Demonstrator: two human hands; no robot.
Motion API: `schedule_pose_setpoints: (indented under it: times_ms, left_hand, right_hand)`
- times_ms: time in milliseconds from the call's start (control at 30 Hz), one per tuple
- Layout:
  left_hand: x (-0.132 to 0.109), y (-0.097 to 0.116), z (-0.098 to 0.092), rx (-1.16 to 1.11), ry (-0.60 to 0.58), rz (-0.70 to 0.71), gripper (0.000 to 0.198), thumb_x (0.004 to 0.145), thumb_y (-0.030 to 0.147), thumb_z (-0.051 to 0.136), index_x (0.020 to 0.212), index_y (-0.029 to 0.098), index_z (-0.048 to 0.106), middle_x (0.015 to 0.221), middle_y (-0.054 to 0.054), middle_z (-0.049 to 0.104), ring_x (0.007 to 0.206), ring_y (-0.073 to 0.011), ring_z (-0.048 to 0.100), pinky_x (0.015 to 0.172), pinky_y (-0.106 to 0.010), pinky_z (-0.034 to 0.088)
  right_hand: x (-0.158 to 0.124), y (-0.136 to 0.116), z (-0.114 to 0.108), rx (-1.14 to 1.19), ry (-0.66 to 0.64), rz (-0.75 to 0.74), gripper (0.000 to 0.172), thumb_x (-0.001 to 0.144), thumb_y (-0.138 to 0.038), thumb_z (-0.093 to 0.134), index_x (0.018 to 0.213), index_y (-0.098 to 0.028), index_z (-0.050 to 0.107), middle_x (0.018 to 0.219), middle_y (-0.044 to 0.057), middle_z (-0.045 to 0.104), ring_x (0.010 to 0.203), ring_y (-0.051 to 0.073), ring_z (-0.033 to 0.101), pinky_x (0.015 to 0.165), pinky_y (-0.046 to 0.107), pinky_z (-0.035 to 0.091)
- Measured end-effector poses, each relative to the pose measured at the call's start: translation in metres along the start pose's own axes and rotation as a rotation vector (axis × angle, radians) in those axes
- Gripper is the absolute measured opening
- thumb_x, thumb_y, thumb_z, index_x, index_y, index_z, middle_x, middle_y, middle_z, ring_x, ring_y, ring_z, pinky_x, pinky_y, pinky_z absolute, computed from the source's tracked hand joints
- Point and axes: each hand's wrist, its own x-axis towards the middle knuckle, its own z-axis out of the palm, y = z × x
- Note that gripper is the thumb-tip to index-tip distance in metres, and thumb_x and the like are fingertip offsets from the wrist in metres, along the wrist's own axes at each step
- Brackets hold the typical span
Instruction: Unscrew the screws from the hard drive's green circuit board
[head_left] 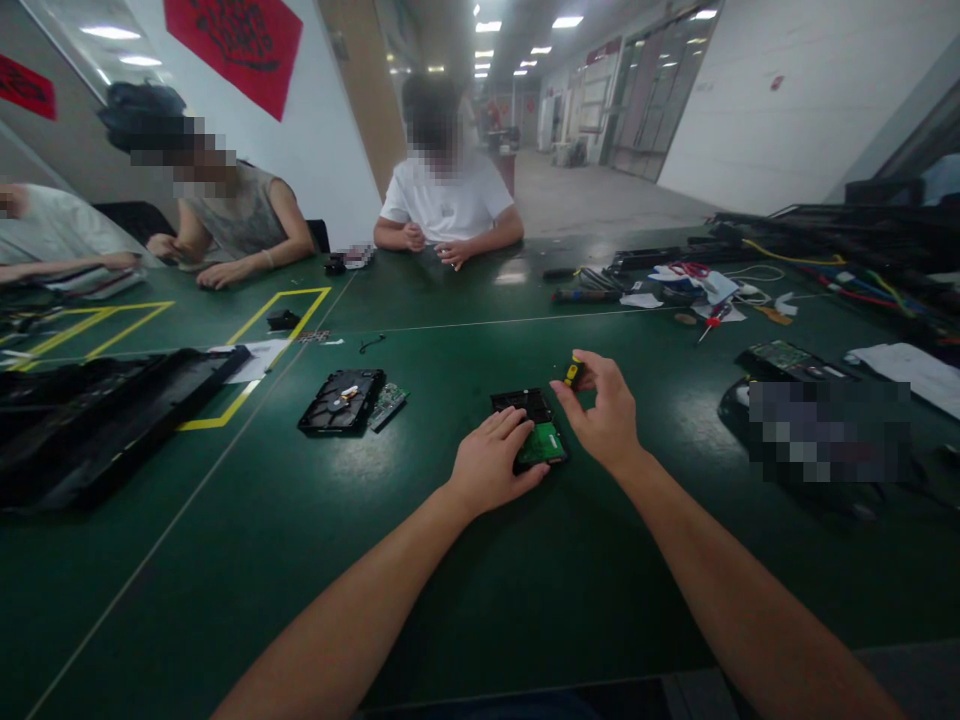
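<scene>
A hard drive (546, 446) with a green circuit board and a black frame lies on the table in front of me. My left hand (495, 455) rests over its left side, fingers across the top and thumb along the near edge, holding it against the table. Just above the drive's right side, my right hand (600, 410) pinches the short yellow-and-black handle of a screwdriver (574, 371). I cannot make out the screwdriver's shaft or tip.
Left of my hands lie another hard drive (343, 402) and a loose circuit board (388, 406). A long black casing (112, 420) is farther left. At the right are a dark pixelated item (825, 430), a red screwdriver (712, 321) and cables (679, 290). Several people sit across the table.
</scene>
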Motion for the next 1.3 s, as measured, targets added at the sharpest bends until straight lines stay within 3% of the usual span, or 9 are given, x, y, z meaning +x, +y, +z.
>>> schedule_pose_setpoints:
  times_ms: [233,400,500,700,867,1067,1133,1300]
  left_hand:
    - [-0.001,0.000,0.002,0.010,0.009,0.000,0.066,0.095,0.062,0.063,0.146,0.021,0.061,0.159,-0.011,0.056,0.151,-0.0304,0.051,0.131,-0.049,0.036]
    - [-0.001,-0.001,0.004,0.008,0.006,0.002,0.066,0.095,0.062,0.063,0.146,0.020,0.061,0.161,-0.012,0.055,0.151,-0.0307,0.050,0.131,-0.049,0.036]
    - [-0.001,-0.001,0.004,0.003,0.005,-0.004,0.066,0.095,0.061,0.063,0.146,0.021,0.060,0.161,-0.011,0.055,0.151,-0.0307,0.049,0.132,-0.050,0.035]
    - [-0.002,-0.002,0.004,-0.008,0.002,-0.003,0.067,0.094,0.063,0.064,0.146,0.021,0.060,0.160,-0.011,0.055,0.152,-0.0311,0.049,0.132,-0.049,0.035]
    - [-0.002,-0.003,0.005,-0.004,0.000,-0.001,0.068,0.094,0.063,0.064,0.148,0.021,0.059,0.161,-0.010,0.054,0.152,-0.0311,0.048,0.131,-0.050,0.035]
    - [-0.002,-0.003,0.003,-0.013,0.000,-0.006,0.068,0.095,0.064,0.062,0.147,0.021,0.060,0.160,-0.011,0.055,0.153,-0.0316,0.048,0.131,-0.051,0.035]
    - [-0.002,-0.003,0.003,-0.009,-0.002,-0.005,0.069,0.095,0.064,0.062,0.147,0.020,0.060,0.161,-0.011,0.055,0.153,-0.0316,0.048,0.132,-0.050,0.035]
    - [-0.002,-0.005,0.006,0.002,-0.006,0.006,0.070,0.095,0.064,0.062,0.148,0.018,0.060,0.161,-0.012,0.054,0.153,-0.0311,0.048,0.131,-0.049,0.036]
  right_hand:
    - [-0.003,0.001,-0.001,0.133,-0.126,0.016,0.052,0.108,-0.034,0.053,0.157,-0.032,0.038,0.142,0.011,0.066,0.107,0.026,0.076,0.103,0.051,0.061]
    - [-0.006,0.000,0.000,0.001,-0.006,-0.033,0.050,0.101,-0.043,0.066,0.146,-0.031,0.048,0.128,0.011,0.064,0.094,0.026,0.071,0.085,0.048,0.066]
    - [-0.005,0.000,-0.001,-0.003,0.027,-0.064,0.050,0.098,-0.043,0.071,0.142,-0.032,0.050,0.122,0.010,0.060,0.097,0.025,0.067,0.078,0.044,0.066]
    - [-0.007,0.000,-0.001,-0.022,0.039,-0.052,0.047,0.103,-0.036,0.061,0.148,-0.031,0.048,0.130,0.014,0.061,0.111,0.030,0.067,0.089,0.051,0.065]
    - [-0.012,0.001,0.003,0.084,-0.035,-0.020,0.054,0.109,-0.033,0.049,0.160,-0.030,0.033,0.145,0.015,0.059,0.108,0.027,0.074,0.101,0.053,0.062]
    - [-0.009,0.004,0.000,-0.011,0.024,-0.086,0.056,0.102,-0.035,0.065,0.154,-0.033,0.044,0.134,0.013,0.061,0.111,0.029,0.068,0.087,0.048,0.066]
    - [-0.009,0.003,0.000,-0.028,0.007,-0.087,0.057,0.103,-0.034,0.063,0.156,-0.034,0.043,0.132,0.012,0.063,0.108,0.029,0.069,0.089,0.049,0.066]
    - [-0.011,0.002,0.002,0.005,-0.048,-0.074,0.063,0.106,-0.031,0.055,0.165,-0.032,0.031,0.151,0.014,0.057,0.113,0.029,0.071,0.101,0.051,0.062]
